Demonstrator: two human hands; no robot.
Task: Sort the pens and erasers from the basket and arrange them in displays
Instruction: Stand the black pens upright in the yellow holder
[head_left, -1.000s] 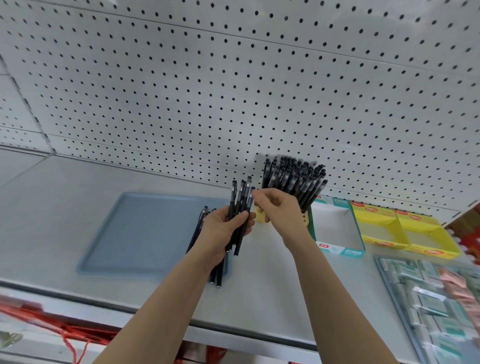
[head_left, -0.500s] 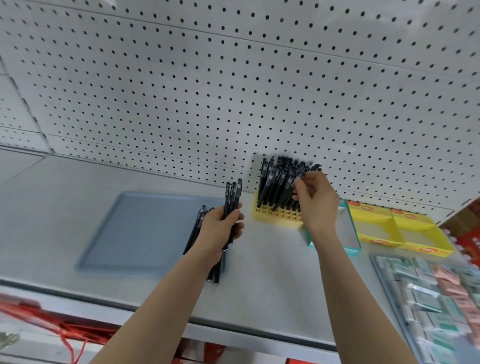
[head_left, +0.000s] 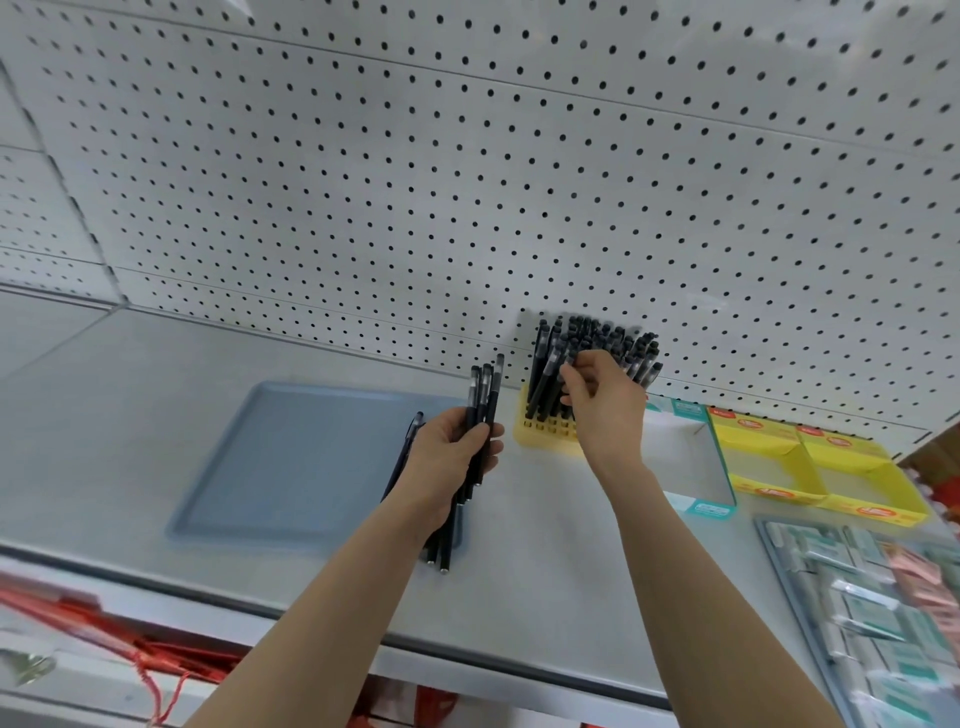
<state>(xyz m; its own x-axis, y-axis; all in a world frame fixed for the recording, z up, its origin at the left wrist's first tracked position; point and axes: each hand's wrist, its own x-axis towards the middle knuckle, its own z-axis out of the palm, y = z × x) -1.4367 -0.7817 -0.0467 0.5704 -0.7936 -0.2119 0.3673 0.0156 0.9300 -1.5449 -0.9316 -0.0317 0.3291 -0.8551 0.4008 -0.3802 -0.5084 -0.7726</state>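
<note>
Pens (head_left: 485, 395) bundled, left hand (head_left: 447, 462) fingers wrapped round them; right hand (head_left: 605, 405) fingers curled among yellow holder (head_left: 540, 431) pens, grip hidden

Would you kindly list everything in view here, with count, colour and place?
Pegboard: one, white, at back.
Shelf: one, grey, under everything.
Tray: one, blue, shelf's left.
Pen holder: one, yellow, near pegboard.
Standing pens: many, black, in pen holder.
Held pens: several, black, left of pen holder.
Teal box: one, teal-white, right of pen holder.
Yellow boxes: two, yellow, right of teal box.
Packets: many, pale, far right.
Left hand: one, grips held pens.
Right hand: one, fingers pinch one of the standing pens.
</note>
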